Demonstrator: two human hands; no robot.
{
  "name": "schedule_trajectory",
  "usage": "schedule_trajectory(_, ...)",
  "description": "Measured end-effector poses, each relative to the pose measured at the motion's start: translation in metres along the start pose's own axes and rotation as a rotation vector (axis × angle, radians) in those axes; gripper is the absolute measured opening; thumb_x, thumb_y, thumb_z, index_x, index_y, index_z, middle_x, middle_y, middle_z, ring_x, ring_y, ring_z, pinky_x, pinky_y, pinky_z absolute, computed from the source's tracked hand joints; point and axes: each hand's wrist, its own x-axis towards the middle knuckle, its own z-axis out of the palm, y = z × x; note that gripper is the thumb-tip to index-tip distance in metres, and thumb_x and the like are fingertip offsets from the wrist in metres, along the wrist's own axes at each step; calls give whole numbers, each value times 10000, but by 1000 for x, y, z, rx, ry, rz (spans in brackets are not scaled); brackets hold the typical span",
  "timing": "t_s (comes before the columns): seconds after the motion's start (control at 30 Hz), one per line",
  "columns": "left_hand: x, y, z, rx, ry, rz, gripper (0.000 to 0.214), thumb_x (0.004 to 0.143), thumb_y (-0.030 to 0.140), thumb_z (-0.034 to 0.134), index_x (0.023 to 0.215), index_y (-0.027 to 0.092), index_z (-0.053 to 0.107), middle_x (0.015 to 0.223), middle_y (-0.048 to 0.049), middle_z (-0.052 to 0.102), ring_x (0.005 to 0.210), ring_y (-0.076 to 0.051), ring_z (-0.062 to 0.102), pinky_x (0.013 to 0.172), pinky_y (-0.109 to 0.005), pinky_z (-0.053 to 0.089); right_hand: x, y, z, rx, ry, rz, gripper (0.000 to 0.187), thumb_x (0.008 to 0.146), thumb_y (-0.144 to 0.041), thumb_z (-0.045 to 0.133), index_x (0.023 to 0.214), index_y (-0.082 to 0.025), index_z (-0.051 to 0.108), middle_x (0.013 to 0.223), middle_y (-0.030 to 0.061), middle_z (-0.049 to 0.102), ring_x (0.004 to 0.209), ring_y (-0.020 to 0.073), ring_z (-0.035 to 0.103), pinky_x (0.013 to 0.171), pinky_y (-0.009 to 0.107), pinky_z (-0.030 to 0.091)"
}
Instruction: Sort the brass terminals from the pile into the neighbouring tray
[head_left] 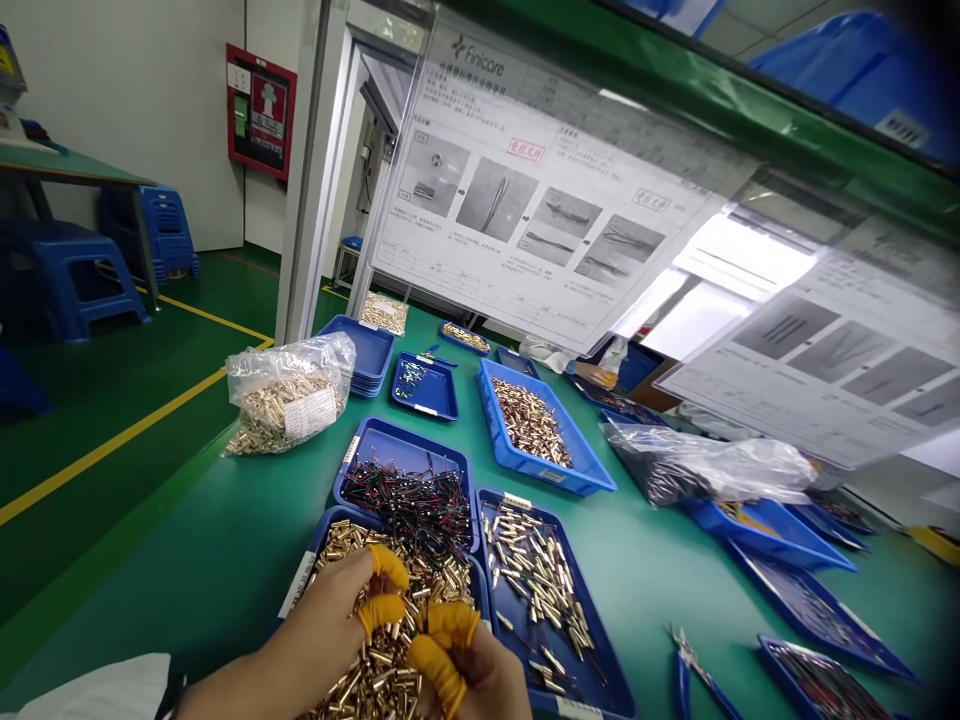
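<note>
Yellow finger cots cover the thumbs and fingertips of both hands. My left hand (334, 605) hovers over a tray of small brass-coloured metal sleeves (386, 675), its thumb and forefinger curled close together. Just to its right, my right hand (484, 665) has thumb and forefinger pressed together in a pinch. Whatever lies between the fingertips of either hand is too small to make out. Behind the sleeves, a blue tray (405, 440) holds a heap of thin black and red wires (409, 495). Brass sleeves with wires attached (536, 575) lie spread in another blue tray (607, 665) on the right.
Blue-handled pliers (697, 675) lie at the right. Farther back are a blue bin (592, 475) of brass parts, a plastic bag (289, 395) of sleeves and stacked trays (364, 350). Instruction sheets (525, 190) hang above. Another person's hand (596, 375) shows beyond.
</note>
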Motion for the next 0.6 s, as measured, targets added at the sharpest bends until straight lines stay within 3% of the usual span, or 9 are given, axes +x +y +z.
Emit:
schedule_trajectory(0.13, 1, -10, 6, 241, -80, 73, 277, 681, -11, 451, 843, 194, 542, 1028, -50, 557, 988, -223, 501, 844, -313, 405, 3, -2, -12, -30, 152, -119, 296, 538, -378, 790, 652, -171, 611, 534, -43, 562, 419, 90, 529, 391, 171, 430)
schedule_trajectory(0.27, 2, -10, 0, 349, -239, 175, 434, 581, -108, 352, 815, 199, 549, 1006, -35, 541, 940, -194, 520, 800, -266, 423, 4, 0, -17, -115, 127, -222, 244, 651, -337, 726, 803, -177, 620, 621, -9, 610, 569, 132, 585, 555, 206, 494)
schedule_trajectory(0.37, 1, -8, -5, 344, -270, 191, 471, 545, -122, 339, 825, 200, 538, 988, -28, 548, 943, -188, 514, 816, -260, 418, 3, 2, -12, -120, 149, -258, 281, 702, -366, 675, 899, -177, 612, 695, 17, 647, 629, 150, 601, 607, 222, 494)
schedule_trajectory(0.47, 1, -7, -5, 318, -241, 180, 453, 525, -123, 351, 807, 188, 520, 956, -31, 565, 938, -191, 511, 830, -268, 410, 2, 1, -6, -129, 162, -266, 257, 710, -416, 649, 799, -176, 624, 684, 8, 631, 637, 143, 576, 596, 205, 465)
schedule_trajectory(0.6, 3, -5, -5, 278, -213, 160, 371, 593, -93, 359, 765, 186, 532, 874, -28, 580, 880, -200, 511, 778, -287, 425, 0, -2, -2, -252, 117, -297, 277, 736, -436, 604, 658, -172, 572, 540, -46, 487, 482, 96, 430, 465, 188, 373)
